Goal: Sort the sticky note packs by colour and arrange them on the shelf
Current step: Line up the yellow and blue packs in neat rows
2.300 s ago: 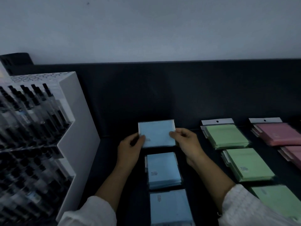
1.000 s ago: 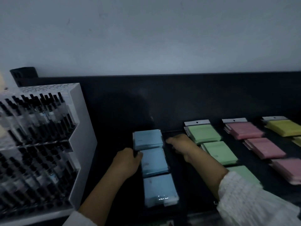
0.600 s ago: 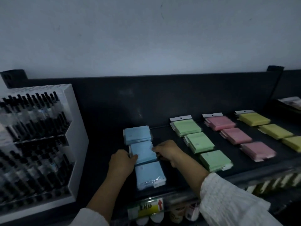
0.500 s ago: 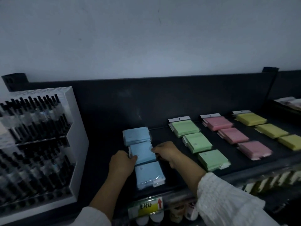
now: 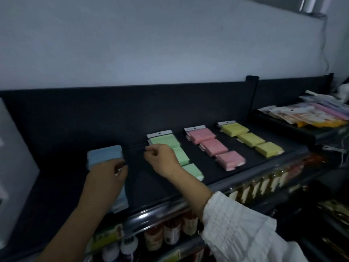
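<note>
1. Your left hand lies knuckles-up over the middle of the blue packs, with its fingertips at the pack's right edge. I cannot tell whether they pinch the pack or only press it.
2. Your right hand hovers with its fingers curled in and nothing visible in them. It is just left of the green packs and apart from the blue ones.
3. The step looks like squaring the blue column. Bring your right hand to the edge beside your left fingertips, then nudge that pack into line with the one beyond them.
4. The front rail runs below your left wrist, and the nearest blue pack lies close to it, so push away from you rather than toward you.
5. The bare shelf between your hands gives you room to move. The white stand sits well left of your left hand. The pink packs and yellow packs, right of your right hand, look ordered, so leave them.
</note>
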`<state>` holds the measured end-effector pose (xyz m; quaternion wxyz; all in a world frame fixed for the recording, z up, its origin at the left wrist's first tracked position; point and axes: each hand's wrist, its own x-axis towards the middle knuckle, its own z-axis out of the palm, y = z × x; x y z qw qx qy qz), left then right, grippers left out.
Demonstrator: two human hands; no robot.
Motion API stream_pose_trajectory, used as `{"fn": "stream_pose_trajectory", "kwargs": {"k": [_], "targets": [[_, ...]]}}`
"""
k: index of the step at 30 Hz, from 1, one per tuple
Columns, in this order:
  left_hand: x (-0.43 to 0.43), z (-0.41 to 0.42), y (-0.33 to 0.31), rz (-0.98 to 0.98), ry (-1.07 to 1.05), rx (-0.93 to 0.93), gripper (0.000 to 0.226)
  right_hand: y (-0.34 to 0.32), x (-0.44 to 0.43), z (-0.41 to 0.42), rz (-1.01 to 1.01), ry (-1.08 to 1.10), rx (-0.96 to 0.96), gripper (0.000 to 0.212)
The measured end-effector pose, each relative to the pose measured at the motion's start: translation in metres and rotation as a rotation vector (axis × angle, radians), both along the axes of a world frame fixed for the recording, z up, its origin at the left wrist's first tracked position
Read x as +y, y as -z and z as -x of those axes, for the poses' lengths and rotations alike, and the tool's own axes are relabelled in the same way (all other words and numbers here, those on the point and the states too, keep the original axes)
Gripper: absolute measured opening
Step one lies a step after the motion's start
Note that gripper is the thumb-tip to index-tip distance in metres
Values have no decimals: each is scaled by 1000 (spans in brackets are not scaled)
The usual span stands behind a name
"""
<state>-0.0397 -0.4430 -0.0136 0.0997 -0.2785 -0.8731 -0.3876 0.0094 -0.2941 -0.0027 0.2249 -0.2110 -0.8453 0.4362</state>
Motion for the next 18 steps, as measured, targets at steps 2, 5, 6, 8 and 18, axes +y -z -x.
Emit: {"fn": "stream_pose_trajectory", "kwargs": {"k": [2,5,6,8,18], "targets": [[28,-20,3,-43,26,22,26,-2,22,-20,-40,13,45,26],[68,-50,10,-79,-6,-23,40,3,60,-52,-70,36,77,31],[82,-61,13,-98,-25,-54,44,5,74,-63,-75,22,86,33],[107,-79,22,-136,-59,-97,50,10,105,-86,-92,-2,88,35],[169,-106,52,-95,-309,-272,68,31,242,-161,-152,44,12,37]]}}
